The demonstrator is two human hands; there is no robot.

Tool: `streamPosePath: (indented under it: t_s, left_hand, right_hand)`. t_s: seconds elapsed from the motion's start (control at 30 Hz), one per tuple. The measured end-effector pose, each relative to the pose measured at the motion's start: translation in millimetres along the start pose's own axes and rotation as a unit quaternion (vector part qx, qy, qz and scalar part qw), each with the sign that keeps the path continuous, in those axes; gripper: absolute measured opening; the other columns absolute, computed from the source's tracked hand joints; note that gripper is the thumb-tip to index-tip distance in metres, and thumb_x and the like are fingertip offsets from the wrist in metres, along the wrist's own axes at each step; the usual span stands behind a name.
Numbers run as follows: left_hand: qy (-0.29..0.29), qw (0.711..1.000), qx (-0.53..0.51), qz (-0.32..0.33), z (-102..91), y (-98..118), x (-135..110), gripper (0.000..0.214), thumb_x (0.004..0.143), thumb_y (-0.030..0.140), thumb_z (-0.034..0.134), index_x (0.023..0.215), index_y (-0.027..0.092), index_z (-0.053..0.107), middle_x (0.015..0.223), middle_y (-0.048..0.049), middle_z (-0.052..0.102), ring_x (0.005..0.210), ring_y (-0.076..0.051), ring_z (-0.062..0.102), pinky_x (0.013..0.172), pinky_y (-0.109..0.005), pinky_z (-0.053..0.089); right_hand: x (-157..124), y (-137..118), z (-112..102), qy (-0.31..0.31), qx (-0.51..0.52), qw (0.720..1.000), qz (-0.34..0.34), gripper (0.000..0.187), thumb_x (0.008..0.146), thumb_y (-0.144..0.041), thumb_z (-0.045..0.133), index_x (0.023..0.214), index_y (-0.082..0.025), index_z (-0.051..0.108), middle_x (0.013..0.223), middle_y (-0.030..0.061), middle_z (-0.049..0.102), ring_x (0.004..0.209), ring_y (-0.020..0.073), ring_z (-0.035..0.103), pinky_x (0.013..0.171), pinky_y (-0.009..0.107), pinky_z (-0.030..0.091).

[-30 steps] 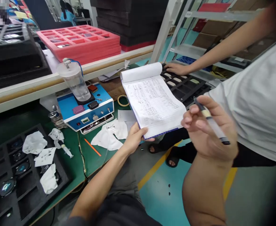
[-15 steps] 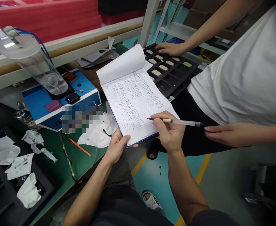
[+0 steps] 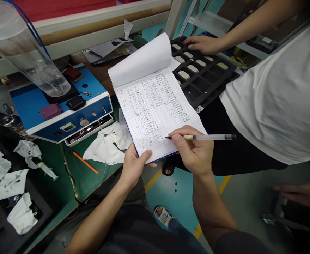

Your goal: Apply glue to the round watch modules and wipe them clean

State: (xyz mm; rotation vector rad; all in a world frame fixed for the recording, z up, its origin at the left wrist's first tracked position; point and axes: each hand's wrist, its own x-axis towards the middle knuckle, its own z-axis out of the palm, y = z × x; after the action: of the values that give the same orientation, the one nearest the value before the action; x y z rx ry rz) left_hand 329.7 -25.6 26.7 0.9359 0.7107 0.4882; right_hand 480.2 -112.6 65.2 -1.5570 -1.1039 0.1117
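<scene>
In my left hand point(image 3: 136, 164) is the lower left corner of a notebook point(image 3: 155, 106), thumb on the page and fingers beneath. Its top sheet is folded back, and columns of handwriting fill much of the lined page. My right hand point(image 3: 194, 151) is closed around a pen point(image 3: 210, 137) with a clear barrel. The dark pen tip is at the lower part of the page, near the last written lines; whether it touches the paper I cannot tell. The side of my right hand rests over the notebook's lower right edge.
A co-worker's hand point(image 3: 204, 44) lies on a black compartment tray point(image 3: 207, 83) holding small pale cases. On the green bench point(image 3: 88, 183) are a blue control box point(image 3: 86, 114), crumpled white wipes point(image 3: 104, 143), an orange stick point(image 3: 85, 162) and a syringe point(image 3: 47, 171).
My view has shifted, and the bench things sit further left. The co-worker's lower hand has moved down, away from the pen's end. Both my hands keep their holds.
</scene>
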Motion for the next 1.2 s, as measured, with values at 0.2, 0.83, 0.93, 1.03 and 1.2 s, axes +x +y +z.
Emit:
streamPosePath:
  t_s: [0.2, 0.83, 0.93, 1.03, 1.2]
  left_hand:
    - [-0.011, 1.0, 0.0, 0.015, 3.3, 5.9, -5.0, 0.056, 0.081, 0.032, 0.077, 0.132, 0.018, 0.057, 0.129, -0.0123, 0.067, 0.098, -0.026, 0.07, 0.054, -0.026, 0.063]
    - [-0.056, 0.998, -0.013, -0.002, 1.4, 9.7, -4.9, 0.049, 0.082, 0.033, 0.077, 0.123, 0.016, 0.057, 0.124, -0.0134, 0.067, 0.089, -0.021, 0.068, 0.055, -0.026, 0.063]
    - [-0.051, 0.999, -0.008, -0.004, 1.0, 9.5, -3.8, 0.049, 0.081, 0.032, 0.077, 0.123, 0.015, 0.058, 0.123, -0.0129, 0.068, 0.087, -0.021, 0.068, 0.055, -0.026, 0.064]
    - [-0.045, 0.999, 0.005, -0.001, 0.0, 9.0, -2.8, 0.051, 0.081, 0.031, 0.077, 0.127, 0.017, 0.059, 0.128, -0.0122, 0.067, 0.091, -0.022, 0.068, 0.054, -0.025, 0.063]
    - [-0.043, 0.999, 0.022, 0.003, -0.5, 8.8, -1.8, 0.056, 0.084, 0.031, 0.075, 0.135, 0.018, 0.057, 0.133, -0.0122, 0.065, 0.103, -0.025, 0.067, 0.055, -0.024, 0.064]
  right_hand:
    - [0.8, 2.2, 0.6, -0.014, 0.003, 1.0, 0.004, 0.011, 0.093, -0.027, 0.063, 0.09, -0.026, 0.074, 0.078, 0.0019, 0.07, 0.071, 0.0188, 0.065, 0.06, 0.035, 0.051]
    - [-5.2, 5.7, 2.5, 0.011, 0.026, 1.0, 0.003, 0.01, 0.092, -0.024, 0.066, 0.093, -0.027, 0.075, 0.08, 0.0017, 0.07, 0.071, 0.0192, 0.068, 0.061, 0.037, 0.055]
    - [-4.8, 4.3, 1.2, 0.007, 0.015, 1.0, 0.012, 0.009, 0.093, -0.026, 0.066, 0.092, -0.026, 0.075, 0.081, 0.002, 0.07, 0.072, 0.0194, 0.068, 0.062, 0.037, 0.055]
    - [-4.5, 3.9, -1.3, 0.008, 0.011, 1.0, 0.027, 0.01, 0.094, -0.028, 0.065, 0.092, -0.024, 0.074, 0.082, 0.0019, 0.07, 0.074, 0.019, 0.069, 0.064, 0.036, 0.056]
    - [-5.3, 4.5, -6.8, 0.024, -0.007, 0.999, 0.021, 0.01, 0.093, -0.025, 0.065, 0.089, -0.022, 0.074, 0.077, 0.0004, 0.07, 0.069, 0.0159, 0.067, 0.06, 0.031, 0.052]
